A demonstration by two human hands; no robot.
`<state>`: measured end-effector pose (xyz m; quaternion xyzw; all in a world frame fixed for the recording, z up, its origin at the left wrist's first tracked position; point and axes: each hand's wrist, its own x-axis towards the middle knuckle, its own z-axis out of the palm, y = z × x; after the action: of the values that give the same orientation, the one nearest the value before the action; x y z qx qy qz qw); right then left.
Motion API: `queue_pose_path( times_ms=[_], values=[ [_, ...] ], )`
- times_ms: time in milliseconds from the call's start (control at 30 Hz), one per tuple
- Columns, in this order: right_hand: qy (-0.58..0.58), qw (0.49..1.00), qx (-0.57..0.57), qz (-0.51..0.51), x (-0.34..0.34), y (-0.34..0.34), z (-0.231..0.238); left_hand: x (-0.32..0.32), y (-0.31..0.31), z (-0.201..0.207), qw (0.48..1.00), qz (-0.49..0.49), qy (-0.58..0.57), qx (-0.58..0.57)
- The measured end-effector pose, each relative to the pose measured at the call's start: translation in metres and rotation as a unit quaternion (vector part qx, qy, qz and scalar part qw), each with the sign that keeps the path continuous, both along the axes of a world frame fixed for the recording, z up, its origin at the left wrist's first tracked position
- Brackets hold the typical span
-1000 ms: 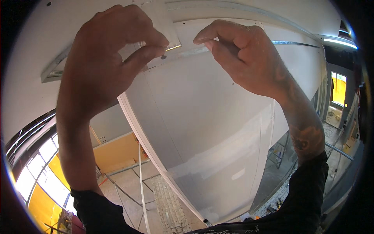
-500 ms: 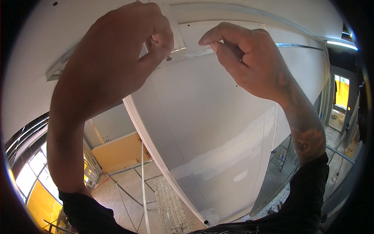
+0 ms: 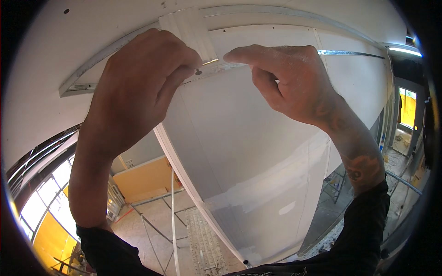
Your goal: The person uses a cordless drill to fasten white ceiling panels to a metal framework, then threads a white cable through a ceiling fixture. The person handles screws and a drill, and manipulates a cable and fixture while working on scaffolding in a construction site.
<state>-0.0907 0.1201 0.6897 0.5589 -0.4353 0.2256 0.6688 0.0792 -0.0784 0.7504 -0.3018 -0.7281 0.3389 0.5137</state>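
Note:
Both my arms reach up to the top of a large grey-white wall panel (image 3: 239, 133). My left hand (image 3: 140, 85) is closed, its thumb and fingertips pinched at a small dark screw (image 3: 198, 72) that juts out near the panel's upper edge. Just above those fingertips, a pale flat strip (image 3: 191, 34) with a shiny lower edge hangs from the ceiling track. My right hand (image 3: 294, 78) is held to the right of the strip. Its index finger stretches left toward the strip's lower end, the thumb sits apart below it, and nothing shows between them.
A metal track (image 3: 258, 10) curves along the ceiling. White edge trim (image 3: 184, 177) runs down the panel's left side. Below stand scaffold rails (image 3: 156, 198) and a perforated walkway plank (image 3: 202, 239). Windows (image 3: 48, 198) lie at left, a doorway (image 3: 407, 110) at far right.
My left hand has come down and its fingertips have closed in at the screw. My right index finger has straightened leftward and the thumb has parted from it. The view has shifted slightly.

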Motion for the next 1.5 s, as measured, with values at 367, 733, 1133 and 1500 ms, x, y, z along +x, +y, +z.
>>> queue_pose_path(
  times_ms=[367, 733, 1133, 1500],
  values=[
    [0.026, 1.0, -0.016, 0.001, -0.008, -0.007, 0.003, 0.006, -0.003, -0.001, 0.999, 0.01, -0.001, 0.034],
    [0.011, 1.0, -0.011, -0.022, -0.007, -0.006, 0.003, 0.006, -0.004, -0.005, 0.998, 0.041, 0.045, -0.035],
    [0.063, 0.998, -0.015, -0.019, -0.016, -0.009, 0.001, 0.0, -0.02, -0.01, 0.999, -0.021, 0.042, -0.018],
    [0.074, 0.994, -0.075, 0.011, -0.017, -0.015, 0.003, 0.001, -0.02, -0.01, 0.999, -0.013, 0.035, -0.027]
  ],
)
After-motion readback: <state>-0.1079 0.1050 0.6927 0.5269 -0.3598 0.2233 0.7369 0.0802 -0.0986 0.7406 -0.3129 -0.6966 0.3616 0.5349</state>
